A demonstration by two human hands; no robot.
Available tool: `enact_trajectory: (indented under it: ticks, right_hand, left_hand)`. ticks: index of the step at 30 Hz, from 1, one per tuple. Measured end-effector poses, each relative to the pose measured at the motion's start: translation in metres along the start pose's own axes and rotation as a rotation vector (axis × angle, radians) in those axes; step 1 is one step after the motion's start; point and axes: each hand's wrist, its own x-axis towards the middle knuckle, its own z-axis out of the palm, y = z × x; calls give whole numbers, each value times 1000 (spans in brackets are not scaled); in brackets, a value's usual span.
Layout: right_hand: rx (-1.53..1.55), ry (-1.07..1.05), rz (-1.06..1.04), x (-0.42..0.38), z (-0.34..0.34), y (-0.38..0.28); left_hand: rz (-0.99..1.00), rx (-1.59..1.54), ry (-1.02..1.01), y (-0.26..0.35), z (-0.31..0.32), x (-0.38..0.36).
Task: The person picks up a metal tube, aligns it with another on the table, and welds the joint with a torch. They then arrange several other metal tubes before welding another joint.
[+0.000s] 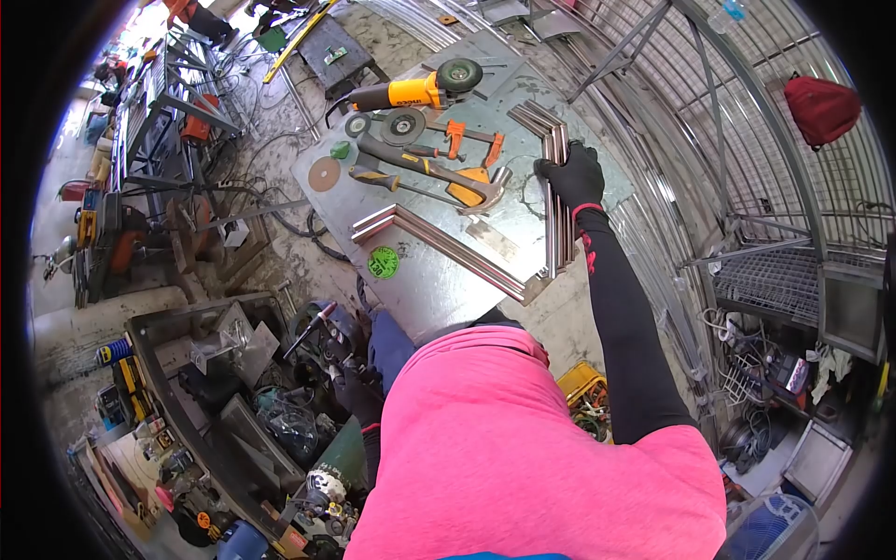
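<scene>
My right hand [571, 177], in a black glove, is wrapped round a bundle of angled metal tubes [558, 229] at the right edge of the metal-topped table [439, 299]. Another set of angled metal tubes [448, 250] lies nearer my body, beside a round green sticker [383, 262]. Low on the left, my left hand [355, 390], also gloved in black, has its fingers curled close to a slim torch-like rod [311, 332]. What that hand holds is too dark to make out.
On the table lie an angle grinder [411, 93], a hammer [420, 166], a screwdriver [373, 177], an orange clamp [455, 140] and grinding discs [403, 126]. A cluttered bin [159, 322] stands at left. Wire-mesh panels [775, 121] rise on the right.
</scene>
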Motion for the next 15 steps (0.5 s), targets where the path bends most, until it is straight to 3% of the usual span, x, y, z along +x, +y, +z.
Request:
enact_trajectory:
  ticks: [12, 14, 15]
  right_hand:
    - [57, -91, -6, 0, -12, 9]
    - [247, -7, 22, -17, -25, 11]
    - [231, 129, -63, -35, -27, 12]
  left_hand:
    - [10, -26, 1, 6, 6, -7]
    - [4, -56, -23, 6, 4, -5]
    - [-2, -79, -48, 6, 1, -7]
